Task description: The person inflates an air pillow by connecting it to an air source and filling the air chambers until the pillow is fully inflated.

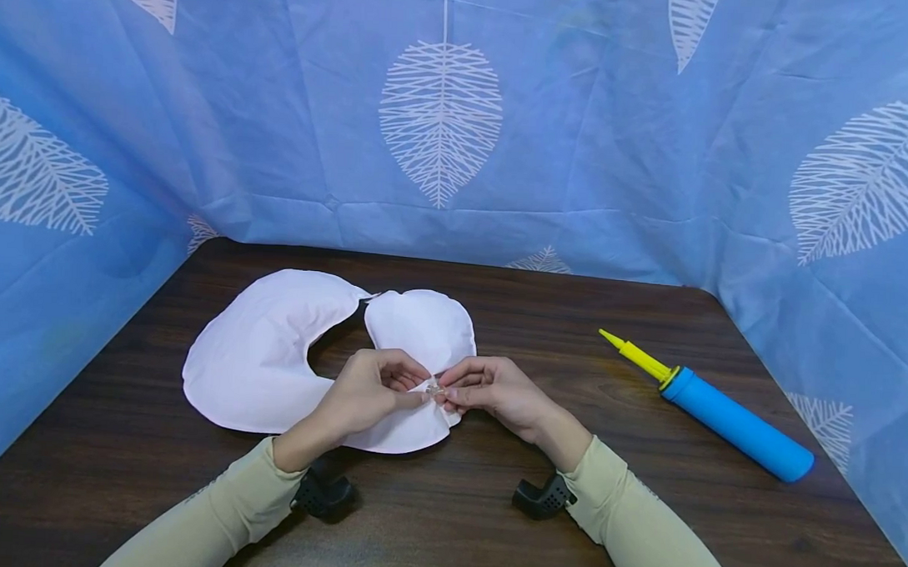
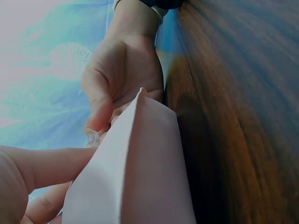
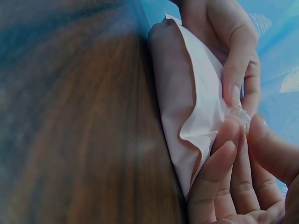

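Observation:
A pale pinkish-white inflatable neck pillow (image 1: 252,351), U-shaped and partly puffed up, lies on the table with its seam edge showing in both wrist views. Near the end of its right arm a small clear plastic valve (image 1: 435,390) sticks up. My left hand (image 1: 367,393) pinches the valve's base from the left, thumb and fingers on either side of it. From the right, my right hand (image 1: 498,395) pinches the same valve (image 3: 240,116) between thumb and forefinger, its other fingers curled beneath against the pillow. The fingertips partly hide the valve.
A blue hand pump (image 1: 738,423) with a yellow nozzle (image 1: 642,359) lies on the right side of the dark wooden table (image 1: 430,533). Blue cloth (image 1: 557,129) with white leaf prints hangs around the back and sides. Black wrist mounts (image 1: 544,497) sit on both wrists.

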`<state>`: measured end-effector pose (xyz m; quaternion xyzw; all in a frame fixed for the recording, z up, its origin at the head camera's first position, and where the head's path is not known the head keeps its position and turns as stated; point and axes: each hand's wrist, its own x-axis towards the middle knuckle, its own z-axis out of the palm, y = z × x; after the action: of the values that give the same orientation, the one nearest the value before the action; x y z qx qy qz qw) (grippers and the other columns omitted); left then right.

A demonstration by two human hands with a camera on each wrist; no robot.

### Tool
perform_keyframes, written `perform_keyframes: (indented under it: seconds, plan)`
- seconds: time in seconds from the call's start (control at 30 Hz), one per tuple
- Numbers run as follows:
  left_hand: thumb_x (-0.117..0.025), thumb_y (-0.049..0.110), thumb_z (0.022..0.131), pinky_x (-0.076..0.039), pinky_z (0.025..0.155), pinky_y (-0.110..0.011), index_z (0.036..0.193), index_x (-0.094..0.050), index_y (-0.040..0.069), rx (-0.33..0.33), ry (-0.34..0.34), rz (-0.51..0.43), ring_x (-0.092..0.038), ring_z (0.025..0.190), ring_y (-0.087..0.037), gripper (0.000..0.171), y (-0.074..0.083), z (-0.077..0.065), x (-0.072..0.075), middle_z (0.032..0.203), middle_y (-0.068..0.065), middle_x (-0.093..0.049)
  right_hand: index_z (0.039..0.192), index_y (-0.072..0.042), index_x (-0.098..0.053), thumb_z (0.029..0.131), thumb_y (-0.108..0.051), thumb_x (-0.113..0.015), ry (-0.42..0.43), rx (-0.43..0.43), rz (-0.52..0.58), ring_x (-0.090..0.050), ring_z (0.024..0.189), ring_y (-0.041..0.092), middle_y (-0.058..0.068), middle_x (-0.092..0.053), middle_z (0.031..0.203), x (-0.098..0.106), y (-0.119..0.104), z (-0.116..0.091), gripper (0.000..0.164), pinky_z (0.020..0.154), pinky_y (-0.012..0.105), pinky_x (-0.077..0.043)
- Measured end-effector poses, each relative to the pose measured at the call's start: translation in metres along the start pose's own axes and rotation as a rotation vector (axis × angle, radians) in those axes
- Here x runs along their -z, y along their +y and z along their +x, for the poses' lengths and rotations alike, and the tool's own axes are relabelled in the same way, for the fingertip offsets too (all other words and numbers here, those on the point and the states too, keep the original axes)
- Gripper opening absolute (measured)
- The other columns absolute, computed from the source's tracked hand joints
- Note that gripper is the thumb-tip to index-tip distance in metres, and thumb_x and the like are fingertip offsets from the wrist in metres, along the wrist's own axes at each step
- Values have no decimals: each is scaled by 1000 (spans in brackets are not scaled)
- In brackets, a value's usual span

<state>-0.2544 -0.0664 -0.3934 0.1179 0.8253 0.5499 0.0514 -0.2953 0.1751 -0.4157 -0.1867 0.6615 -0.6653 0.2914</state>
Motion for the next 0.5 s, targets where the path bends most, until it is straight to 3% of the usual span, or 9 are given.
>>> perform_keyframes:
  seconds: [0.3,0.5]
  plan:
    - [-84,3,88,-57,76,-23,99,-83,6,-21,13,-5,-71,81,-11,12,-2,-3,-4,91,-6,-80,122,7,-68,101,-1,-68,-2,3,-22,-78,93,10,-2,-82,99,-2,4,1,23,81,27,-62]
    - [-84,2,87,-56,76,-22,100,-83,5,-36,16,0,-70,82,-11,13,-3,-4,-8,91,-6,-80,117,5,-72,101,-3,-70,-18,-39,-16,-79,90,13,2,-83,96,-3,3,1,18,79,28,-64]
